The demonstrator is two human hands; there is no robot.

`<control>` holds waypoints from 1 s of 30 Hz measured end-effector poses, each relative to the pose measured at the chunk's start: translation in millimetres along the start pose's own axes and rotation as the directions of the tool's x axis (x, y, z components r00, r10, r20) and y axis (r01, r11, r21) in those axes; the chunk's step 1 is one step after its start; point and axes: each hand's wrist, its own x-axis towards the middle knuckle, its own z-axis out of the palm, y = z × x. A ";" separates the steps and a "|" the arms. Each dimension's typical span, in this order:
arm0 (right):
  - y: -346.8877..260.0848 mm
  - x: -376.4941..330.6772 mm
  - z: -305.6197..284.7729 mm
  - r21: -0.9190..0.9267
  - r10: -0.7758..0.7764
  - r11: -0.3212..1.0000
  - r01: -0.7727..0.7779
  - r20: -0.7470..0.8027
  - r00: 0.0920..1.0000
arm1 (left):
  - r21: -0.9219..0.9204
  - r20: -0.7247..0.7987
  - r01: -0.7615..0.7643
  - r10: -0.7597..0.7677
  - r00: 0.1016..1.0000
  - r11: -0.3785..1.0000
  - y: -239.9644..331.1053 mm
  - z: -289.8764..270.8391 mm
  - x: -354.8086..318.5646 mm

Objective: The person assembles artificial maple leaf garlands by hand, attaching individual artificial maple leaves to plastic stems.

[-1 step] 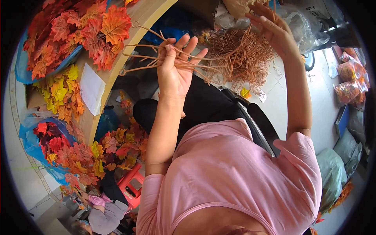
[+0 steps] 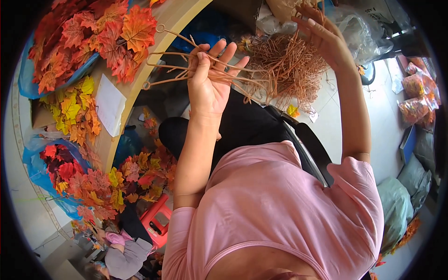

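Brown stems [image 2: 168, 81] cross my left hand [image 2: 208, 84], pinned under thumb, fingers loosely spread; looped ends jut left, rest toward pile [image 2: 289, 67]. Right hand [image 2: 326, 42] far right, half-curled; cannot tell its hold.

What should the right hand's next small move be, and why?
Probably ease the right hand toward the left hand: the left holds several brown stems, and another stem shows at the right's fingers, beyond the tangled pile.
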 end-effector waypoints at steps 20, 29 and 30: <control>113.8 -50.1 18.6 0.300 0.689 0.698 -0.650 -0.033 0.724 | -0.172 0.061 0.034 -0.024 0.998 0.984 -2.3 5.2 -13.8; 12.2 -35.7 48.6 0.088 -0.139 0.982 0.166 -0.254 0.957 | 0.457 0.165 -0.217 0.158 0.974 0.863 -6.1 1.7 -50.8; 6.0 -37.3 55.0 0.038 -0.236 0.967 0.251 -0.232 0.944 | 0.504 0.215 -0.202 0.104 0.971 0.840 -13.2 2.2 -55.5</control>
